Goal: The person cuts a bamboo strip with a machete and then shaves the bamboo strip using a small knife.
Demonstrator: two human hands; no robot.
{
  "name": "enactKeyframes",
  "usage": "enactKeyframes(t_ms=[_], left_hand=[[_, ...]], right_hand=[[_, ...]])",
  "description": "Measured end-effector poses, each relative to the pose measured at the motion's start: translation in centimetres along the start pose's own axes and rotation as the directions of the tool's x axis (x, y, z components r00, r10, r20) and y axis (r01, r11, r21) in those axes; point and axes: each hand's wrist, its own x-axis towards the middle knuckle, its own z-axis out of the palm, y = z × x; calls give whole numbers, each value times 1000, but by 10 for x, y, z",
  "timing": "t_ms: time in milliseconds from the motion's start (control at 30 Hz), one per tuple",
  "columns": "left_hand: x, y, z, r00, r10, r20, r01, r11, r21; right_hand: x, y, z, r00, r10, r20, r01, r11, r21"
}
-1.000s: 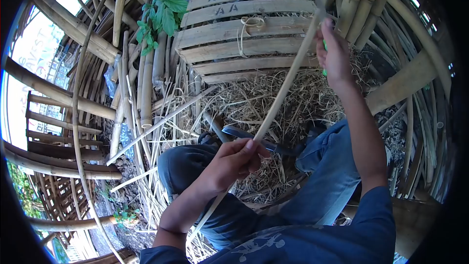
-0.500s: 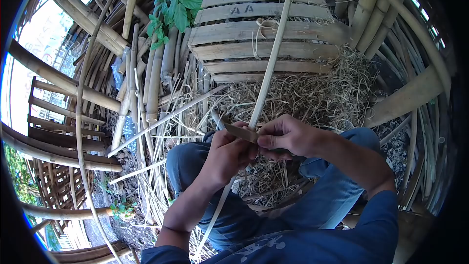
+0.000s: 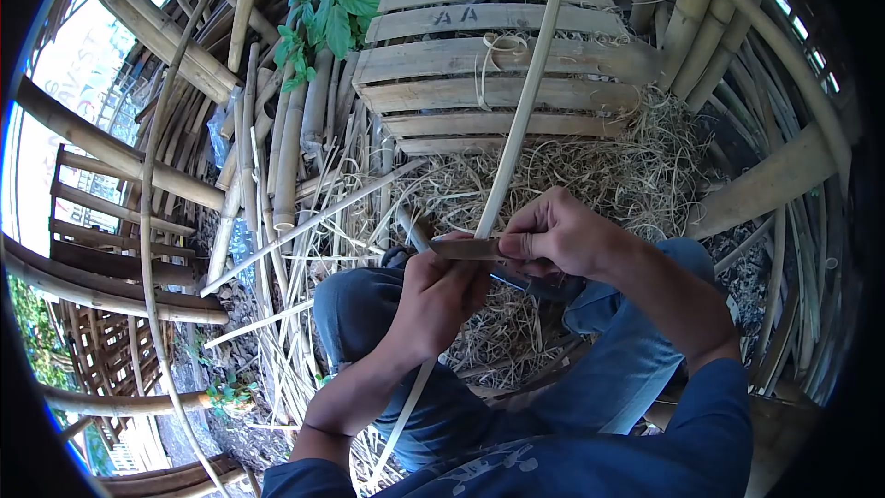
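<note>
A long pale bamboo strip runs from the top of the view down through my left hand and out below it, past my leg. My left hand is closed round the strip, its fingers partly hidden behind the knuckles. My right hand pinches a short-bladed knife, whose handle is mostly hidden by the fingers. The blade lies nearly level across the strip, just above the left hand's knuckles. Whether its edge is cutting into the strip I cannot tell.
Ahead stands a slatted wooden crate with a curled shaving on it. Curly shavings cover the ground between it and my knees. Cut strips and bamboo poles lie left; a thick bamboo piece is at right.
My right hand has shifted slightly right and upward with the knife, and the blade is now more level. The strip's upper part has swung a little to the right.
</note>
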Motion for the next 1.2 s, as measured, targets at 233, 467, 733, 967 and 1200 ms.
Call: enactKeyframes(t_ms=[233, 467, 733, 967, 1200], left_hand=[[-1, 1, -2, 998, -57, -34, 57, 998, -1], [-7, -1, -5, 993, -107, 59, 113, 988, -107], [-1, -1, -2, 996, -93, 5, 92, 973, -214], [-3, -7, -2, 994, 43, -96, -30, 990, 138], [-4, 1, 3, 987, 84, -138, -71, 993, 94]], right_hand=[[-6, -7, -1, 983, -96, -155, 75, 988, -134], [-14, -19, -81, 780, -276, -562, 321, 947, -20], [0, 22, 25, 808, -584, -77, 305, 527, -793], [10, 31, 24, 674, -738, 14, 328, 283, -901], [16, 25, 9, 532, -842, 93, 280, 71, -957]])
